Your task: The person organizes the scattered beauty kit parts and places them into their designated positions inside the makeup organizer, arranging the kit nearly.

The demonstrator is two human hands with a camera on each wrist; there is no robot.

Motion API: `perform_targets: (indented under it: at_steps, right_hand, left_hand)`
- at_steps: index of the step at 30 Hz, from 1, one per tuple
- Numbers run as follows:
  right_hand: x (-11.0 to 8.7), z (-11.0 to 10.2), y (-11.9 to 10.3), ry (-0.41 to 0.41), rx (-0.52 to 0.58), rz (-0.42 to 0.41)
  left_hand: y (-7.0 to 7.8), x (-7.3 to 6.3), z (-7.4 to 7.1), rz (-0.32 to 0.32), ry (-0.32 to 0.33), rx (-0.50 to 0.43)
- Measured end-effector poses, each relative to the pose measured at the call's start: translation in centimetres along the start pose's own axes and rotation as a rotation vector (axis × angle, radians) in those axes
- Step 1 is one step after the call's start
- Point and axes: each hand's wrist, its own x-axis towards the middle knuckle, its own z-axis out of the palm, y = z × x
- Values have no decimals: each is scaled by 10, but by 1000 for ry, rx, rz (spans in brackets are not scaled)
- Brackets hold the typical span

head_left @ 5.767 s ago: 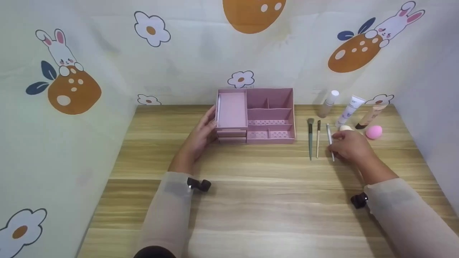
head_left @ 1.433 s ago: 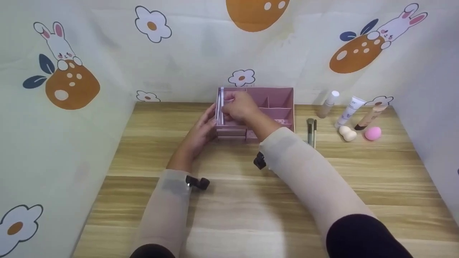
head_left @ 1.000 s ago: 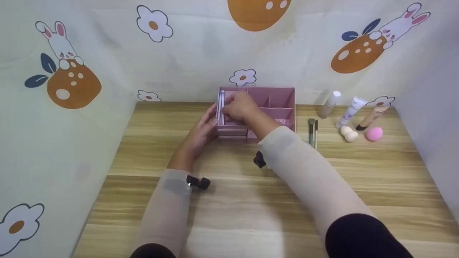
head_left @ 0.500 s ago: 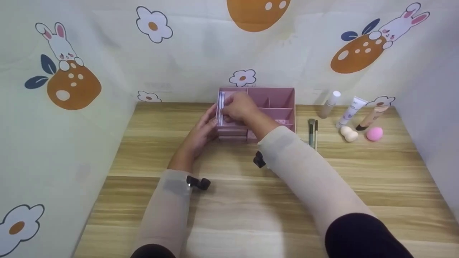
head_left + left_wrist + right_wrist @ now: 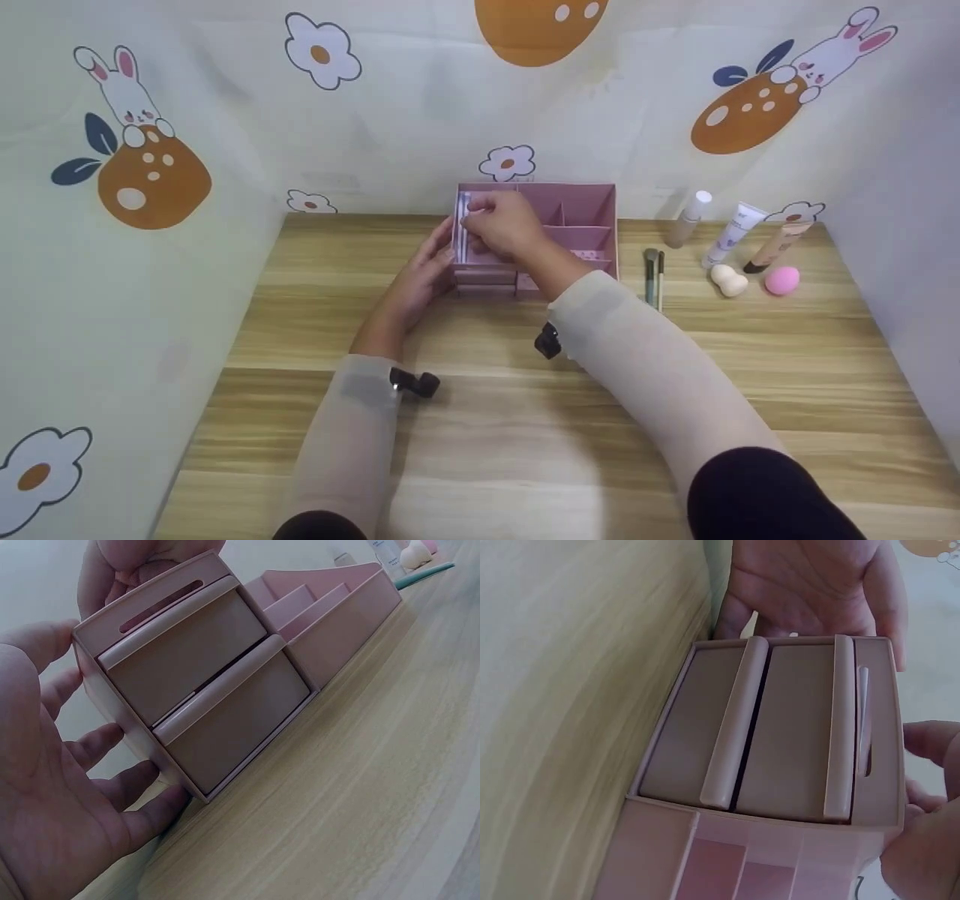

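Observation:
A pink desktop organizer (image 5: 566,202) stands against the back wall. My left hand (image 5: 420,281) rests on its left side, and in the left wrist view the left hand's fingertips (image 5: 101,746) touch that side wall with the fingers spread. Slim white sticks, like thin makeup brushes (image 5: 462,229), lie along the left edge of the top tray. Above this tray is my right hand (image 5: 504,225), its thumb and index finger apart beside the sticks. The right wrist view shows the right fingers (image 5: 934,739) over the top, nothing visible between them; one white stick (image 5: 864,701) shows through the front slot.
Right of the organizer lie a green makeup brush (image 5: 650,274) and a slimmer brush (image 5: 661,281). Behind them are a white-capped bottle (image 5: 688,219), a white tube (image 5: 735,234) and a beige tube (image 5: 778,246). A cream sponge (image 5: 728,280) and a pink sponge (image 5: 782,280) sit nearby.
My right hand carried a slim white stick from the table's right side to the top tray and lowered it along the left edge. Its fingers have now parted from it. The left hand stayed put.

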Motion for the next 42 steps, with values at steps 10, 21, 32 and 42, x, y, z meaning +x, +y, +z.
perform_targets:
  at_steps: [10, 21, 32, 42]
  right_hand:
    - [-20, -32, 11, 76, 221, -91]
    - [-55, -79, 37, 110, 259, -118]
    - [-88, -134, 77, 182, 222, -120]
    - [-106, -167, 107, 214, 244, -83]
  left_hand:
    - [-1, 1, 1, 3, 6, -15]
    - [-1, 1, 0, -7, 18, 11]
    - [0, 2, 2, -12, 18, -4]
    - [-1, 1, 1, -25, 23, 12]
